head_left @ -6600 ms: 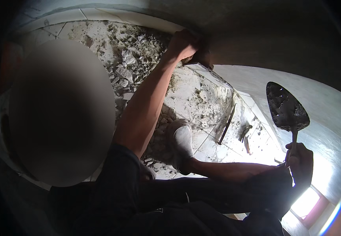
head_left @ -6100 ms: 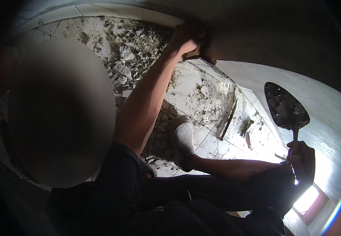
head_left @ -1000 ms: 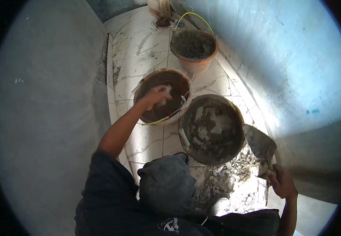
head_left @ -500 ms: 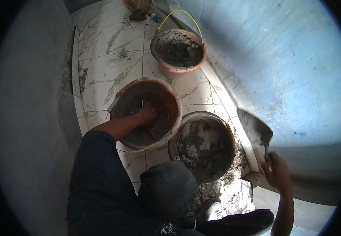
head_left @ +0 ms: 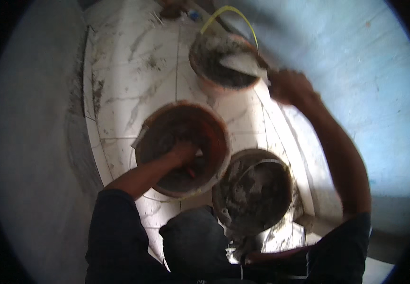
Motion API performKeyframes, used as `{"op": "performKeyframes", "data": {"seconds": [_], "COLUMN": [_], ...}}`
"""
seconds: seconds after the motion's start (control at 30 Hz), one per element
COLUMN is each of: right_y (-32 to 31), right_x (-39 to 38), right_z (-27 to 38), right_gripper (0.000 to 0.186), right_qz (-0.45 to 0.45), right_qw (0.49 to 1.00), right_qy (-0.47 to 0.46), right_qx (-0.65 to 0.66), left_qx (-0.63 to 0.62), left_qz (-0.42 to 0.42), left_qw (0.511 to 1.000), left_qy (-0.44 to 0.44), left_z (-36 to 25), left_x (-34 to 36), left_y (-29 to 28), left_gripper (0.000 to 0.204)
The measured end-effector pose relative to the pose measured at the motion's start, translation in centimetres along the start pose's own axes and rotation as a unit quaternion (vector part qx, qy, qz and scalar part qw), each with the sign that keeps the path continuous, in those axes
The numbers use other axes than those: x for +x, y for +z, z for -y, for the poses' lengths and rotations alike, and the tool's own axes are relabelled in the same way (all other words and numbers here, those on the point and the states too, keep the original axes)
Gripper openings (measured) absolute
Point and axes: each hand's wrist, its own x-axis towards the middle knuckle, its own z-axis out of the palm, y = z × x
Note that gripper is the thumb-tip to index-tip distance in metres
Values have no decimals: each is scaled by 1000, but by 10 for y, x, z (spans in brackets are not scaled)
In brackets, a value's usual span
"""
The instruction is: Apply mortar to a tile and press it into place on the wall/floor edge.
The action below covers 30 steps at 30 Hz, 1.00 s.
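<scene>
My right hand point(head_left: 290, 87) grips a trowel point(head_left: 239, 63) by its handle. The blurred, pale blade lies over the mortar in the far orange bucket point(head_left: 228, 89), which has a raised yellow handle. Down inside the wide orange-brown bucket point(head_left: 224, 137) in the middle is my left hand point(head_left: 184, 152). Its fingers look curled, and a small white piece shows beside them, but the dim bucket hides what they hold. A small red thing point(head_left: 191, 173) lies just below that hand. Close to my knee stands a dark bucket point(head_left: 284, 208) with grey mortar residue inside.
A bluish wall point(head_left: 347, 109) rises on the right, a grey wall point(head_left: 34, 142) on the left. Between them run marbled white floor tiles point(head_left: 124, 102) with dirt spots. My covered knee point(head_left: 193, 246) is at the bottom. A small blue-and-white item point(head_left: 194, 15) lies at the far end.
My right hand has swung the trowel from beside the right wall up and left to the far mortar bucket. My left hand stays in the middle bucket. The view has shifted slightly.
</scene>
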Motion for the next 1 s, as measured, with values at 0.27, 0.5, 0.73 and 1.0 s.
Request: {"op": "performKeyframes", "data": {"seconds": [0.27, 0.5, 0.73, 1.0], "right_y": [-65, -1, 101, 88], "right_x": [-154, -291, -289, -279], "right_z": [-76, -44, 21, 39], "right_gripper": [17, 35, 16, 5], "right_qz": [125, 312, 175, 294], "right_qw": [986, 947, 908, 878], "right_qy": [-87, -64, -247, -333], "right_qx": [67, -36, -288, -179], "left_qx": [-55, 165, 78, -227], "left_qz": [132, 12, 161, 140], "left_qw": [990, 985, 984, 955], "left_qy": [20, 46, 19, -126], "left_z": [5, -6, -6, -21], "left_x": [11, 2, 31, 11], "left_y": [-16, -5, -15, -66], "left_gripper": [65, 47, 56, 57]}}
